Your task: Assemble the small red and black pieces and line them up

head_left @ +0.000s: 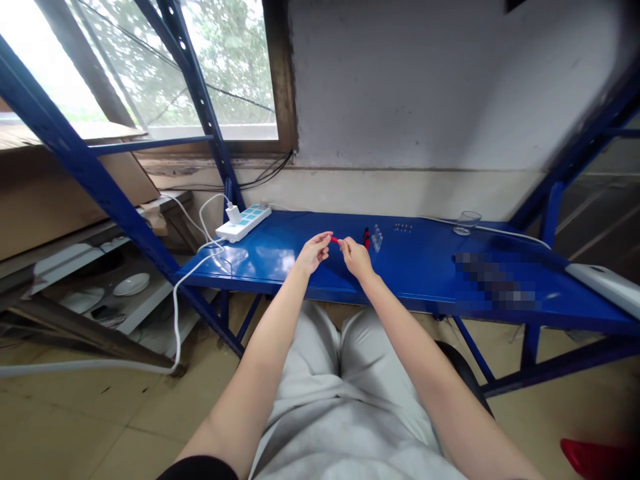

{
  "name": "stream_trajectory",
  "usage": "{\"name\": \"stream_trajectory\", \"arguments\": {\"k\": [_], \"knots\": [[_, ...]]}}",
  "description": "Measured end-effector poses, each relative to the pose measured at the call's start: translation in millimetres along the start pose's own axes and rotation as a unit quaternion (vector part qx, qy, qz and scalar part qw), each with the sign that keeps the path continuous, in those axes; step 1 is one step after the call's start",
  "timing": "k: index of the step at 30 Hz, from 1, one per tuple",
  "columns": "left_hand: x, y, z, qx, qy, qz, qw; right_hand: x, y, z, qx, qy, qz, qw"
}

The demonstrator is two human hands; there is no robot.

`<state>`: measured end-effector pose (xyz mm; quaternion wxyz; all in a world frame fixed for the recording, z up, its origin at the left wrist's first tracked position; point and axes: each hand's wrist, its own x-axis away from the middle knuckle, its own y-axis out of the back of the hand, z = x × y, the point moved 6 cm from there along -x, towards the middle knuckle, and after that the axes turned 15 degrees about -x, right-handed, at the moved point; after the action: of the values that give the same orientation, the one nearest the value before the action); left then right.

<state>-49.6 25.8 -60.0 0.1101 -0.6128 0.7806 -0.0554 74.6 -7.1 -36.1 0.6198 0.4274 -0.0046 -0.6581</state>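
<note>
Between both hands, above the front part of the blue table [280,265], a slim red tube [335,239] is held level. My left hand [315,252] pinches its left end with thumb and fingers. At the other end, my right hand [355,257] closes its fingers on it. Just right of my right hand lie slim red and black pieces [367,238], with several small clear pieces [377,240] beside them. Farther right sits a group of tiny pieces [403,227], too small to name. The tube's ends are partly covered by my fingers.
A white power strip [243,223] with a plugged-in charger and cable stands at the table's left. At the back right is a clear glass [467,223]. A blurred dark object [493,280] lies on the right, near a white box-like edge [607,287]. Blue posts frame both sides.
</note>
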Motion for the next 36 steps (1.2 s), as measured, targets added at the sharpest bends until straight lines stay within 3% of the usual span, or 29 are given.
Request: {"name": "stream_trajectory", "arguments": {"k": [9,16,22,28,36], "knots": [[-0.5,9.3,0.6,0.02,0.006,-0.065,0.998,1.8,3.8,0.4,-0.063,0.037,-0.044,0.996],[-1.9,11.4,2.6,0.03,0.012,-0.077,0.996,2.1,5.4,2.1,-0.037,0.034,-0.056,0.997],[-0.7,8.9,0.6,0.02,0.011,-0.066,0.998,1.3,2.5,-1.2,-0.034,0.043,-0.048,0.997],[-0.1,-1.9,1.1,-0.038,0.002,-0.003,0.999,0.9,1.2,-2.7,-0.025,0.041,-0.041,0.998],[-3.4,1.3,4.1,-0.062,-0.015,-0.021,0.998,1.7,0.3,-2.2,-0.022,0.049,-0.031,0.998]]}}
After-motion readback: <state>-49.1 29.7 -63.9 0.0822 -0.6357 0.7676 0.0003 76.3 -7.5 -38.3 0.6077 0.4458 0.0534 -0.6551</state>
